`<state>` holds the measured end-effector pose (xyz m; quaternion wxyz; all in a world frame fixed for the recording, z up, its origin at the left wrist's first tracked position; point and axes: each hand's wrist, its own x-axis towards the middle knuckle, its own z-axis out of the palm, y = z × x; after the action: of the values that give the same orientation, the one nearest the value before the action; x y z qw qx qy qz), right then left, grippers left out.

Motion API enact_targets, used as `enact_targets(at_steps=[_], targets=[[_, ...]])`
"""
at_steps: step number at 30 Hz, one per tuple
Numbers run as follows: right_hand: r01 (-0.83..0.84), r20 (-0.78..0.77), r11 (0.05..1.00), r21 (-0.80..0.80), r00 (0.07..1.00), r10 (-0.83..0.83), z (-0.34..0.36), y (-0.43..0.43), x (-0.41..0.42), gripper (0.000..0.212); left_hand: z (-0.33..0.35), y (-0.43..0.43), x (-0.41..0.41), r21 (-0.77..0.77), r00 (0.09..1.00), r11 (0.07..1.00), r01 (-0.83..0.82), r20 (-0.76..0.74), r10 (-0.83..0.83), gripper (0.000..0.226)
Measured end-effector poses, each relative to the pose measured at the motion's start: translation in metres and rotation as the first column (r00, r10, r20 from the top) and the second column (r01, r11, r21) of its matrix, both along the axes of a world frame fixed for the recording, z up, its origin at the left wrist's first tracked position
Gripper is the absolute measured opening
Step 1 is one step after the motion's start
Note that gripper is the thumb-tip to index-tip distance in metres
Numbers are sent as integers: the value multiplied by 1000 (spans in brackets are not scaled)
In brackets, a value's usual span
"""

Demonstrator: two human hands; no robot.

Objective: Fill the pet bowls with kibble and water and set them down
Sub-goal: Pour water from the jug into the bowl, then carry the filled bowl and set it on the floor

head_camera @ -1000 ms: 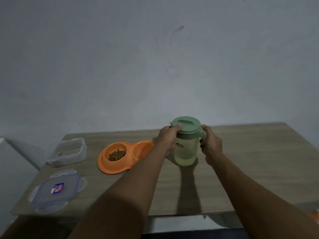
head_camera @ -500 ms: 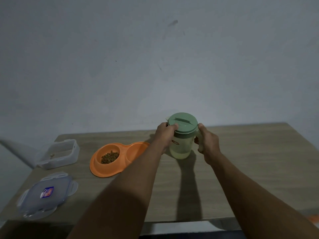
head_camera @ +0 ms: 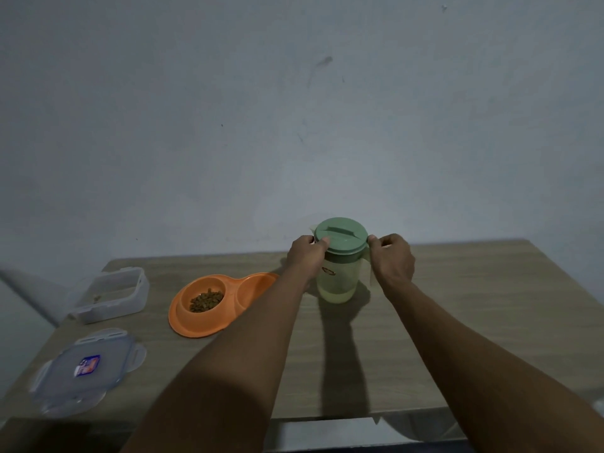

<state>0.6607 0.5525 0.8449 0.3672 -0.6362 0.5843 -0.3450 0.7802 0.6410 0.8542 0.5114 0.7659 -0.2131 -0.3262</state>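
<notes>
Right hand (head_camera: 390, 259) shifted up, gripping handle (head_camera: 372, 275), thumb at lid (head_camera: 340, 235) | left hand (head_camera: 305, 256) pinches lid rim | pitcher (head_camera: 336, 284) upright

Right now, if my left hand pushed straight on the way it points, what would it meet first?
The green lid of the jug: your left hand grips its rim, nothing between.

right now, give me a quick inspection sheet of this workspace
surface: wooden table.
job's things: orange double bowl, kibble in its left well, right well empty; upright pitcher, green lid on, little liquid inside.
clutter: clear container, nearly empty; container lid lying apart.
hands: left hand grips the pitcher near the green lid; right hand holds its handle side.
cables: nothing seen.
surroundings: plain grey wall.
</notes>
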Motion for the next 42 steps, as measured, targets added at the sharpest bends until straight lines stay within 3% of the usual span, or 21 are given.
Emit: enact_targets(at_steps=[4,7,12,18,25,29,34,37,42], targets=[[56,-70,974,-221,995,-73,13,12,7,20,-4,18,12,-12,995,997,-72,67,72,42],[-32,-10,957,-287,999,30,25,27,22,17,-1,35,26,-48,981,988,-145,122,150,20],[-215,72,924,-316,966,249,28,67,59,16,6,71,59,-36,946,966,-257,197,259,29],[-391,-167,916,-95,913,372,-2,102,102,18,-3,122,99,58,907,940,-337,286,308,32],[-326,-322,926,192,870,373,-52,114,120,35,-26,176,138,296,895,876,-382,356,270,37],[-239,-350,921,309,871,344,-66,122,123,50,-45,193,151,411,927,847,-337,303,221,46],[-197,-360,913,357,873,329,-78,129,126,51,-63,201,156,529,931,779,-336,310,191,57],[-167,-378,916,363,873,309,-79,131,128,49,-67,201,160,545,918,750,-375,332,217,52],[-132,-356,916,380,893,276,-79,131,129,48,-63,202,161,546,944,771,-328,224,242,41]])
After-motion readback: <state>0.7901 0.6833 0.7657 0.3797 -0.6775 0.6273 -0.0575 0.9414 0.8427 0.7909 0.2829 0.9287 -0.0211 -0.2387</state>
